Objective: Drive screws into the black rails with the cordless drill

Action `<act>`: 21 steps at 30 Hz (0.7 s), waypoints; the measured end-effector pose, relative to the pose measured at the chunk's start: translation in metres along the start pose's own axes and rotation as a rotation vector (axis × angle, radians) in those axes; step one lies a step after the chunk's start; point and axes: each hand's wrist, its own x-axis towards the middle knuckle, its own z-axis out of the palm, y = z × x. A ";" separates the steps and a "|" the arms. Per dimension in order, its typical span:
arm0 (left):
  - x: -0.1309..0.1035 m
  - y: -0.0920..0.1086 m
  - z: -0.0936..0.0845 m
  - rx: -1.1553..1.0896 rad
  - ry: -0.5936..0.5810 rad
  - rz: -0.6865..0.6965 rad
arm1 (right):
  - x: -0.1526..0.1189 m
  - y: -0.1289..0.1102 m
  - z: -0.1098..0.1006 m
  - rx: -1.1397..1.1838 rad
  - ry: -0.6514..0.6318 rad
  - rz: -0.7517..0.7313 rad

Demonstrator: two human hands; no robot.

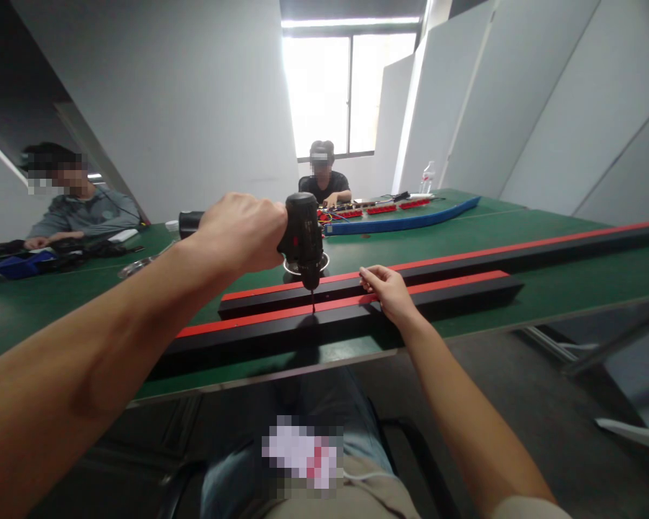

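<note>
My left hand is wrapped round the grip of a black power drill. The drill points straight down, and its thin bit meets the red top of the nearer black-and-red bar. Resting by that same bar, my right hand has thumb and forefinger pinched together; whatever is between them is too small to make out. Behind it lies a longer black-and-red bar, roughly parallel. A round dish with a shiny rim is partly hidden behind the drill.
Both bars lie on a green table near its front edge. Farther back are a curved blue strip, red parts with wires and a clear bottle. One person sits opposite, another at the left beside dark items.
</note>
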 end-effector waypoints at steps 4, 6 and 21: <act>0.000 0.003 -0.001 0.237 -0.092 0.002 | -0.004 -0.004 0.004 -0.022 -0.007 0.028; -0.002 0.005 -0.001 0.249 -0.091 -0.004 | -0.005 -0.007 0.005 -0.042 -0.031 0.045; -0.058 -0.065 -0.021 -0.301 -0.330 -0.207 | 0.017 -0.012 -0.141 -1.220 -0.152 -0.063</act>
